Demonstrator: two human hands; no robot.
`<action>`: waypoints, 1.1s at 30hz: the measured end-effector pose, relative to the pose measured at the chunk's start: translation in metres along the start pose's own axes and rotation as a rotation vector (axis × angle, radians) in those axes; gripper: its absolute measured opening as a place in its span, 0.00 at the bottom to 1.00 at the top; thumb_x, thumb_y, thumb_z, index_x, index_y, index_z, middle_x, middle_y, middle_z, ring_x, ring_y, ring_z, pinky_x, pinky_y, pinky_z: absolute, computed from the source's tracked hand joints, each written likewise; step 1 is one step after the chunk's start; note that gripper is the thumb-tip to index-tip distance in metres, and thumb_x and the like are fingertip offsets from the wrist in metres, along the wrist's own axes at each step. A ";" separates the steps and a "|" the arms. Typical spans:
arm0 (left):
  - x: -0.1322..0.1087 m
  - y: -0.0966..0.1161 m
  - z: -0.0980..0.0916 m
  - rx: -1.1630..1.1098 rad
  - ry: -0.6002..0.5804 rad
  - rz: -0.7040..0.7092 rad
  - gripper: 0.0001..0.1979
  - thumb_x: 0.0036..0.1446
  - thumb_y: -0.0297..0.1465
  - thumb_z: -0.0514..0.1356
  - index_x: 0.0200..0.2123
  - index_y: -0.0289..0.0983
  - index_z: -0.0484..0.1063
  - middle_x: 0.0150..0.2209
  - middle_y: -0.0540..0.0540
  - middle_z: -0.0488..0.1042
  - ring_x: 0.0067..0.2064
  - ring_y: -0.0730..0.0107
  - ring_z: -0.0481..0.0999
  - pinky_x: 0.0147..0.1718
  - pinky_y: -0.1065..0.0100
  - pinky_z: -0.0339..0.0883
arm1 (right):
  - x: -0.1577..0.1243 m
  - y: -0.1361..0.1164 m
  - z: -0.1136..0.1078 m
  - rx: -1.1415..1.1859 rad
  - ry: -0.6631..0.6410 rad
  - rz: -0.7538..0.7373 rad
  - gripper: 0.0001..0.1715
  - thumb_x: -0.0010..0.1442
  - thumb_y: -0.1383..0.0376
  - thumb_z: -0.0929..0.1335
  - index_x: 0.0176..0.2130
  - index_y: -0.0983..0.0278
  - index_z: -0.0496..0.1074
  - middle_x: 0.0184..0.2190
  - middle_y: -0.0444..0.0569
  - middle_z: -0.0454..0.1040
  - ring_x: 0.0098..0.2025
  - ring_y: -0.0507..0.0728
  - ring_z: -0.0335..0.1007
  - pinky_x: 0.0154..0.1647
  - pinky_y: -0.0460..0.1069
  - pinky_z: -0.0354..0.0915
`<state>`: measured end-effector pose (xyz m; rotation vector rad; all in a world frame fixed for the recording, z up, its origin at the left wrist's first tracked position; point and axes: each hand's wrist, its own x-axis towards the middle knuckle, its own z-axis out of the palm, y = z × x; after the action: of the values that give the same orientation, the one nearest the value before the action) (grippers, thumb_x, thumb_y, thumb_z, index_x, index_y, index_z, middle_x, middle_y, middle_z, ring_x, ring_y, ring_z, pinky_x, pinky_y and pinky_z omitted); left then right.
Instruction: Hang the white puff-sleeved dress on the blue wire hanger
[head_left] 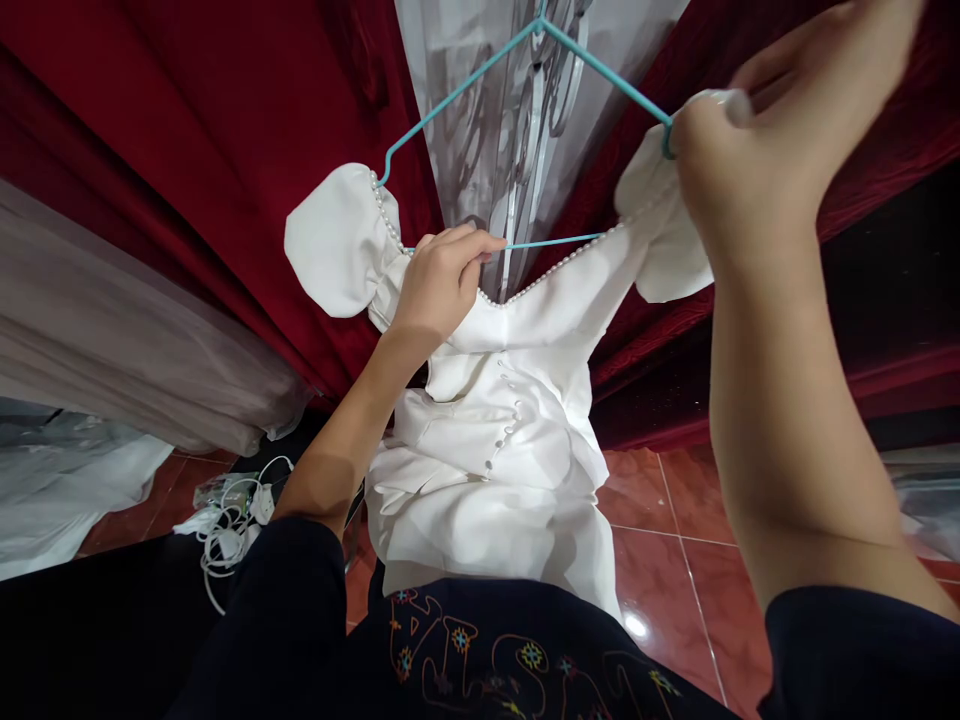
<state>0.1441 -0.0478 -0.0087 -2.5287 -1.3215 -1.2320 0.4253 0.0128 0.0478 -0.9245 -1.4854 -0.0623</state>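
A white dress with puffed sleeves and a pearl-trimmed neckline hangs in front of me on a light-blue hanger. Small buttons run down its front, and the skirt falls in folds. My left hand is closed on the neckline at the hanger's lower bar, its index finger lying along the bar. At the hanger's right end, my right hand pinches the right sleeve; its fingers are partly hidden and slightly blurred. The left puffed sleeve sits beside the other end of the hanger.
Dark red curtains hang on both sides, with sheer whitish fabric between them. White cables lie bundled at lower left, near pale fabric. The floor has red tiles.
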 end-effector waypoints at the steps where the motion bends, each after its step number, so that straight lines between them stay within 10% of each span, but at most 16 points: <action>1: 0.000 0.000 0.000 0.006 0.003 -0.007 0.18 0.67 0.16 0.52 0.44 0.41 0.77 0.41 0.49 0.81 0.46 0.61 0.80 0.51 0.56 0.70 | 0.001 -0.009 0.004 0.008 -0.020 -0.003 0.32 0.45 0.83 0.68 0.48 0.62 0.71 0.50 0.50 0.72 0.33 0.51 0.67 0.34 0.53 0.60; 7: -0.002 -0.001 0.003 0.038 -0.012 -0.038 0.19 0.69 0.18 0.49 0.46 0.41 0.77 0.42 0.48 0.80 0.48 0.58 0.79 0.55 0.54 0.66 | -0.030 -0.046 0.022 0.237 0.023 -0.198 0.26 0.54 0.79 0.64 0.50 0.62 0.74 0.42 0.48 0.76 0.46 0.56 0.77 0.42 0.52 0.63; 11: -0.003 -0.001 0.009 0.064 -0.026 -0.046 0.19 0.70 0.19 0.49 0.47 0.42 0.77 0.43 0.47 0.79 0.49 0.57 0.78 0.56 0.54 0.65 | -0.081 -0.030 0.049 -0.041 -0.309 -0.165 0.09 0.64 0.64 0.66 0.45 0.58 0.73 0.35 0.48 0.76 0.40 0.60 0.74 0.48 0.59 0.68; 16: -0.008 -0.001 0.010 0.093 -0.011 -0.029 0.17 0.70 0.21 0.50 0.46 0.42 0.77 0.43 0.46 0.80 0.48 0.57 0.78 0.55 0.53 0.67 | -0.121 -0.006 0.073 -0.222 -0.284 -0.139 0.20 0.70 0.50 0.60 0.48 0.56 0.74 0.34 0.50 0.75 0.42 0.63 0.71 0.57 0.66 0.63; 23: -0.006 -0.014 0.000 0.033 -0.015 0.027 0.16 0.76 0.31 0.49 0.49 0.45 0.77 0.45 0.46 0.81 0.51 0.58 0.80 0.59 0.52 0.69 | -0.125 -0.036 0.061 -0.207 -0.305 -0.086 0.20 0.73 0.49 0.59 0.49 0.52 0.74 0.38 0.49 0.77 0.48 0.63 0.71 0.60 0.66 0.63; 30: 0.004 -0.025 -0.026 0.240 0.619 0.054 0.12 0.74 0.29 0.55 0.53 0.48 0.75 0.62 0.47 0.70 0.67 0.60 0.65 0.69 0.51 0.61 | -0.123 -0.043 0.063 -0.179 -0.257 -0.066 0.18 0.73 0.50 0.61 0.46 0.54 0.74 0.39 0.48 0.78 0.46 0.61 0.71 0.61 0.64 0.63; 33: 0.009 -0.044 -0.041 0.255 0.615 -0.011 0.12 0.74 0.30 0.57 0.58 0.47 0.70 0.58 0.49 0.73 0.62 0.64 0.69 0.66 0.55 0.63 | -0.122 -0.040 0.062 -0.174 -0.233 -0.062 0.19 0.72 0.48 0.62 0.44 0.55 0.74 0.37 0.48 0.77 0.44 0.61 0.71 0.61 0.65 0.63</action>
<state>0.0899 -0.0287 0.0113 -1.7611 -1.2314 -1.5484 0.3336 -0.0398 -0.0484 -1.0528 -1.7457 -0.1343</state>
